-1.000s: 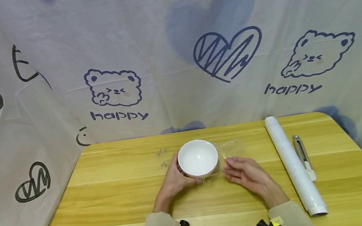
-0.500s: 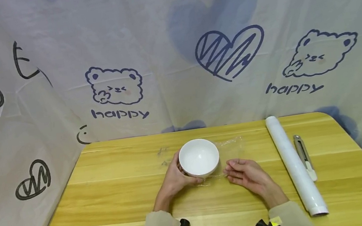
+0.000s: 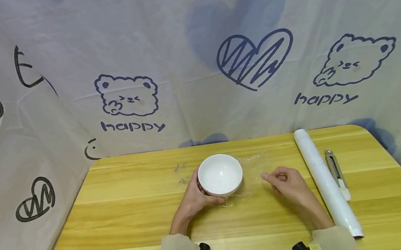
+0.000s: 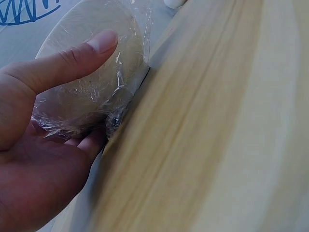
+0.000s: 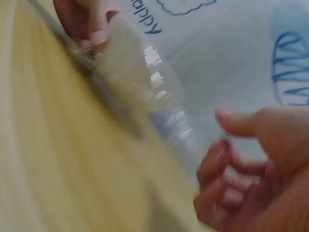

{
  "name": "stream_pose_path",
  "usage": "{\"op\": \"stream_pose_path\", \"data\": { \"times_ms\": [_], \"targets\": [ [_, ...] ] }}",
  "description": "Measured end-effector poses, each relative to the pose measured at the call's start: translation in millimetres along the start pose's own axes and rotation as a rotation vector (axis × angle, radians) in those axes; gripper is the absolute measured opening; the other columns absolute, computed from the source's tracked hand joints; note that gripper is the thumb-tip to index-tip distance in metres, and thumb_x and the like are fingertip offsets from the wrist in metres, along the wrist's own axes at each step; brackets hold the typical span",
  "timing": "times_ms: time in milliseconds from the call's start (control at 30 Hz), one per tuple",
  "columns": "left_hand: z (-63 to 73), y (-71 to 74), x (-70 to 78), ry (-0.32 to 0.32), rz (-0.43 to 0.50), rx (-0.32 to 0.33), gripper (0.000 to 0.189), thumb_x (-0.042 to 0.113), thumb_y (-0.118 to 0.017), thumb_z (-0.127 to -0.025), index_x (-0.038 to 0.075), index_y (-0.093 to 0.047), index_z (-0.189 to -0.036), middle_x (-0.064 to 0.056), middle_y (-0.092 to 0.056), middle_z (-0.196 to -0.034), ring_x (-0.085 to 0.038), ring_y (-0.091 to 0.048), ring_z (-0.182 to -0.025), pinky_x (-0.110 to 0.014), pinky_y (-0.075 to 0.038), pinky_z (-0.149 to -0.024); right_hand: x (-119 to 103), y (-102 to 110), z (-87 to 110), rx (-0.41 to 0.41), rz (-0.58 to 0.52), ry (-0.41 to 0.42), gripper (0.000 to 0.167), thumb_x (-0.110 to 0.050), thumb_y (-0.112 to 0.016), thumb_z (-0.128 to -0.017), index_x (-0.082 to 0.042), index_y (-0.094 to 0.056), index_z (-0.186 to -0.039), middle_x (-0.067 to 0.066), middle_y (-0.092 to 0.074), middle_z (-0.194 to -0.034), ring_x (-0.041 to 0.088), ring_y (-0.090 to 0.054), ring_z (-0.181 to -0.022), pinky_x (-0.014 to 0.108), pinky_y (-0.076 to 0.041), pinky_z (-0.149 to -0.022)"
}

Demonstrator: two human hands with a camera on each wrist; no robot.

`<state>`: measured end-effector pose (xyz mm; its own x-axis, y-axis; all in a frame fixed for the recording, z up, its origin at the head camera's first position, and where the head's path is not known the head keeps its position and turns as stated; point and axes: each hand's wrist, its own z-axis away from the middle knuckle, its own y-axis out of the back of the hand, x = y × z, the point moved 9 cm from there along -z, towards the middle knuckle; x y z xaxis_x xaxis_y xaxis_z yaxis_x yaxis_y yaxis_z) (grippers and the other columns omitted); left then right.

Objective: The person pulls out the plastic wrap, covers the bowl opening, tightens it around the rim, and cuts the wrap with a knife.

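My left hand holds a white bowl from its left side, with the thumb along the near side. Clear cling film wraps the outside of the bowl, wrinkled and bunched near its base. A loose flap of the cling film spreads to the right of the bowl. My right hand is beside that flap, apart from the bowl. In the right wrist view, the right hand has its fingers loosely bent and the thumb tip apart from them, with nothing seen pinched between.
A long roll of cling film lies on the wooden table to the right. A grey and white utility knife lies just beyond it. A printed cloth hangs behind the table.
My right hand has moved right, away from the bowl, and turned so that its back faces up more. The left hand and the bowl have stayed nearly in place.
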<state>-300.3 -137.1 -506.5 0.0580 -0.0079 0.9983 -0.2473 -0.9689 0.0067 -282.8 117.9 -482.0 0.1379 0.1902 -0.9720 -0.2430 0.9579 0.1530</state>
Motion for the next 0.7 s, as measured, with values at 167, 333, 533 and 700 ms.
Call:
{"op": "stream_pose_path", "data": {
  "times_ms": [167,333,533,700],
  "targets": [
    [1.0,-2.0,1.0,-0.004,0.02,0.003,0.124,-0.02,-0.088,-0.061,0.007,-0.02,-0.161,-0.021,-0.034,-0.158,-0.041,-0.041,-0.141,-0.044,-0.041,-0.113,-16.6,-37.7,4.6,-0.263,-0.097,0.073,0.043,-0.025,-0.054,-0.109,0.016,-0.061,-0.119,0.02,-0.071,-0.107,0.024,-0.071,-0.095,0.037,-0.06,-0.08],
    [2.9,-4.4,0.3,0.0,0.01,-0.025,0.137,-0.024,-0.087,-0.058,0.007,-0.006,-0.164,-0.02,-0.025,-0.163,-0.039,-0.03,-0.148,-0.044,-0.028,-0.12,-1.4,-67.6,3.1,-0.399,-0.248,0.018,0.038,-0.011,-0.05,-0.108,0.018,-0.05,-0.132,0.03,-0.062,-0.13,0.041,-0.061,-0.124,0.039,-0.058,-0.092],
    [3.0,-4.7,3.6,-0.048,-0.095,-0.019,0.137,-0.029,-0.083,-0.057,0.005,-0.003,-0.164,-0.023,-0.023,-0.164,-0.04,-0.024,-0.15,-0.048,-0.023,-0.121,13.6,-79.8,1.0,-0.401,-0.337,-0.016,0.037,-0.003,-0.053,-0.103,0.02,-0.046,-0.132,0.028,-0.06,-0.133,0.031,-0.063,-0.122,0.033,-0.058,-0.09],
    [1.7,0.1,7.7,-0.099,-0.15,0.063,0.119,-0.03,-0.081,-0.06,0.003,-0.024,-0.159,-0.026,-0.037,-0.156,-0.044,-0.037,-0.143,-0.052,-0.036,-0.115,19.0,-87.7,2.6,-0.445,-0.416,-0.061,0.042,-0.006,-0.052,-0.105,0.02,-0.043,-0.137,0.029,-0.059,-0.136,0.029,-0.064,-0.121,0.035,-0.057,-0.094]
  ]
}}
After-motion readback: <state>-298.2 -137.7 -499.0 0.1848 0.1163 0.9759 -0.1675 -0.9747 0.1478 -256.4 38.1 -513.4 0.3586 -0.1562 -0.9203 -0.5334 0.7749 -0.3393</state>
